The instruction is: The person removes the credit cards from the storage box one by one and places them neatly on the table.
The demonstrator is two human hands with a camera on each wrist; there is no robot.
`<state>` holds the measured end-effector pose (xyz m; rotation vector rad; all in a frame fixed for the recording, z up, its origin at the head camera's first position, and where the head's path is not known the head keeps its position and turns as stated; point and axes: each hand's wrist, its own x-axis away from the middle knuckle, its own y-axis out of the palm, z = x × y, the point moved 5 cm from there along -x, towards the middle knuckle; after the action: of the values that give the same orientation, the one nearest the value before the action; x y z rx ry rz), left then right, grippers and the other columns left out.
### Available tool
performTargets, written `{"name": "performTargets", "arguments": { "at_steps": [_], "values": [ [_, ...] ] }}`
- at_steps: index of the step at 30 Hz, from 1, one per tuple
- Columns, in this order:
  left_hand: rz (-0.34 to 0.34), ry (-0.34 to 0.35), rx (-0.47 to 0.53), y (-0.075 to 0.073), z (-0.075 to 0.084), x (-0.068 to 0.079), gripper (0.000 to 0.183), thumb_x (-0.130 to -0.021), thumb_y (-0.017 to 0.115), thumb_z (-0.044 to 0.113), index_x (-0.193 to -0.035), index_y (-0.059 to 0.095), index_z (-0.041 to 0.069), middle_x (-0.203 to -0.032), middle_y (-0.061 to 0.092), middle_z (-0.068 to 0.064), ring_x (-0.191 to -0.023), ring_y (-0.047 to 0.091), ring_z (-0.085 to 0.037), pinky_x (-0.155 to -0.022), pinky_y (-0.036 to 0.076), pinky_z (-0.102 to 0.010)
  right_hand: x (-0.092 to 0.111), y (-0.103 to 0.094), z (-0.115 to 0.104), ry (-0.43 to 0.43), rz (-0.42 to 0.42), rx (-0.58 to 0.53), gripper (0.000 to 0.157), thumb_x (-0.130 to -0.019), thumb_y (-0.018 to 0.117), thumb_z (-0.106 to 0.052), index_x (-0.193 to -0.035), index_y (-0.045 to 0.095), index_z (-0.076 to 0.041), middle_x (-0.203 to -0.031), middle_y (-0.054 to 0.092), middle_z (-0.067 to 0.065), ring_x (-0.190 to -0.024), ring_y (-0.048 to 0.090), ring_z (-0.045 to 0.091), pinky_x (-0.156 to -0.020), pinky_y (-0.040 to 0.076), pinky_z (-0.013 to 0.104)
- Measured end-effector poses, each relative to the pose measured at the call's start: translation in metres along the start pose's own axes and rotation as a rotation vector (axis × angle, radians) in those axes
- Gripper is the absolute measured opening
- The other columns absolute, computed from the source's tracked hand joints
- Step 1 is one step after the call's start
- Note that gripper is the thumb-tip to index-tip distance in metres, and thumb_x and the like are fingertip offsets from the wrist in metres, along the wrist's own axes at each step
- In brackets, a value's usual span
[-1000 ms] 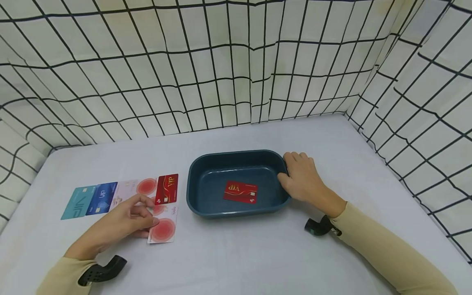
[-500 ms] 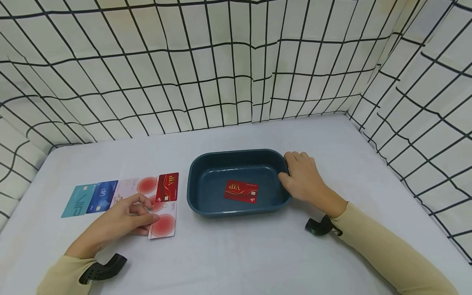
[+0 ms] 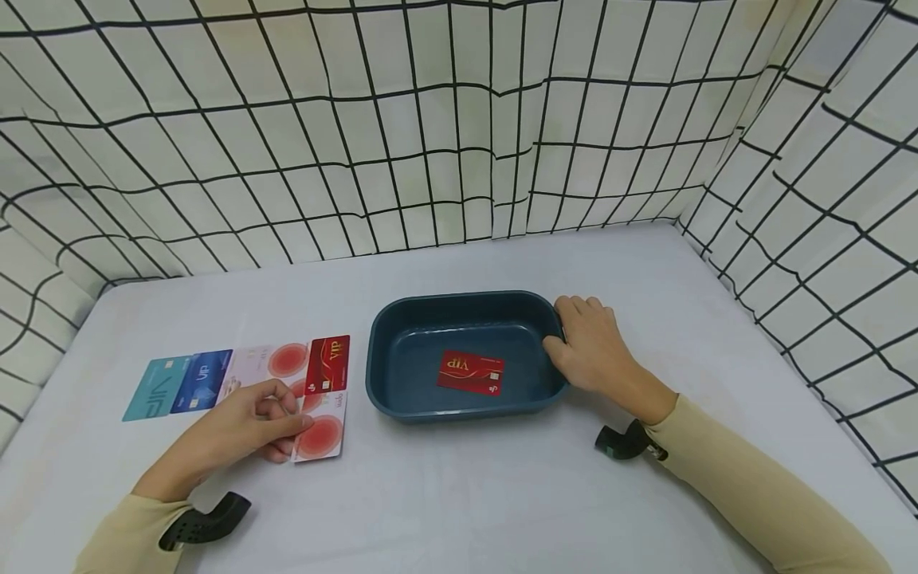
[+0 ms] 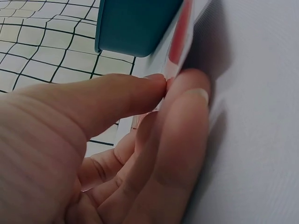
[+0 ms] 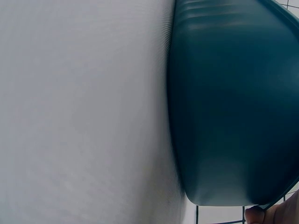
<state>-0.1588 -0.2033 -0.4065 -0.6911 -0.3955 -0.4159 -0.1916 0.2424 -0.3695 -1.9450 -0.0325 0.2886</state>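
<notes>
My left hand [image 3: 240, 426] pinches a white card with red circles [image 3: 319, 437] between thumb and fingers. In the left wrist view that card [image 4: 180, 39] stands edge-on, its side a little off the white cloth. A red VIP card [image 3: 327, 364] lies just beyond it, beside a pale card with a red circle [image 3: 287, 360], a blue VIP card [image 3: 202, 381] and a teal VIP card [image 3: 155, 388]. My right hand [image 3: 594, 347] grips the right rim of a dark blue basin [image 3: 459, 416], thumb over the inside. Another red VIP card [image 3: 469, 372] lies flat in the basin.
White cloth [image 3: 459, 502] covers the table. A black wire grid [image 3: 445, 151] with white sheeting behind it rises along the back, left and right sides. The basin stands to the right of the row of cards.
The card in my left hand has shifted slightly away from me, toward the red VIP card. My right hand and the basin have hardly moved.
</notes>
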Motion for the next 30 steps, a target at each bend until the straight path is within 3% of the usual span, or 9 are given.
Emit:
{"name": "performTargets", "arguments": {
  "at_steps": [10, 17, 30],
  "values": [
    [-0.007, -0.002, -0.026, -0.0007, -0.0006, 0.0016, 0.049, -0.092, 0.077, 0.04, -0.111, 0.051, 0.003, -0.077, 0.07, -0.006, -0.068, 0.071, -0.02, -0.065, 0.062, -0.029, 0.0004, 0.0002, 0.0002, 0.003, 0.0, -0.005, 0.017, -0.085, 0.048, -0.023, -0.093, 0.053, -0.008, -0.081, 0.051, 0.008, -0.078, 0.042, 0.027, -0.069, 0.026, 0.035],
    [-0.011, 0.049, -0.018, -0.0019, 0.0016, 0.0017, 0.039, -0.1, 0.068, 0.035, -0.113, 0.053, 0.002, -0.077, 0.07, -0.007, -0.065, 0.071, -0.021, -0.064, 0.062, -0.029, 0.0, -0.001, -0.0009, 0.008, 0.003, -0.003, 0.017, -0.086, 0.048, -0.022, -0.093, 0.054, -0.008, -0.081, 0.052, 0.008, -0.079, 0.042, 0.027, -0.069, 0.026, 0.035],
    [-0.059, 0.044, 0.061, -0.008, -0.0019, 0.0024, 0.045, -0.104, 0.06, 0.04, -0.124, 0.054, 0.001, -0.085, 0.075, -0.008, -0.077, 0.073, -0.022, -0.071, 0.063, -0.027, -0.0001, -0.0008, -0.0008, 0.011, -0.014, -0.015, 0.019, -0.087, 0.048, -0.022, -0.096, 0.055, -0.007, -0.084, 0.053, 0.009, -0.08, 0.043, 0.027, -0.071, 0.027, 0.035]
  ]
}}
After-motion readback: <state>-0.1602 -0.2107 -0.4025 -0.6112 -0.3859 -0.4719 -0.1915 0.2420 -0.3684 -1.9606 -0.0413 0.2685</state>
